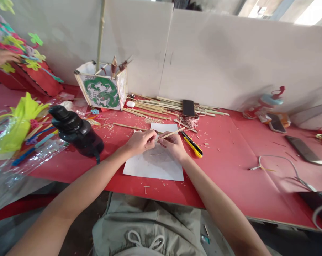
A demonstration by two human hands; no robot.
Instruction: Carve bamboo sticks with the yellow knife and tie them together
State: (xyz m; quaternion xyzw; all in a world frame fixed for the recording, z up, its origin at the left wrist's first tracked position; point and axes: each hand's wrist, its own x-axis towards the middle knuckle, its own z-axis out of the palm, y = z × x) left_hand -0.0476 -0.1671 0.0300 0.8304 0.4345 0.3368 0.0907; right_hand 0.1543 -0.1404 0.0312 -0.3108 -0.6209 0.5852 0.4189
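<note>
Over a white sheet of paper [152,165] my two hands meet, fingers closed. My right hand [174,144] pinches a thin bamboo strip [174,132] that points up to the right. At the strip's lower left end, my left hand [141,142] is closed with its fingertips against it. A longer bamboo stick [126,126] runs behind my left hand; I cannot tell whether it is held or lies on the table. Just right of my right hand lies a yellow and black utility knife [193,144]. Shavings are scattered around the paper.
A dark bottle [77,131] stands by my left forearm. Behind are a dragon-painted lantern box [100,91], bamboo strips [150,106] and a phone [188,107]. A cable [280,157] lies right on the red table [230,177]. Another person's hand [2,58] touches fuzzy flowers.
</note>
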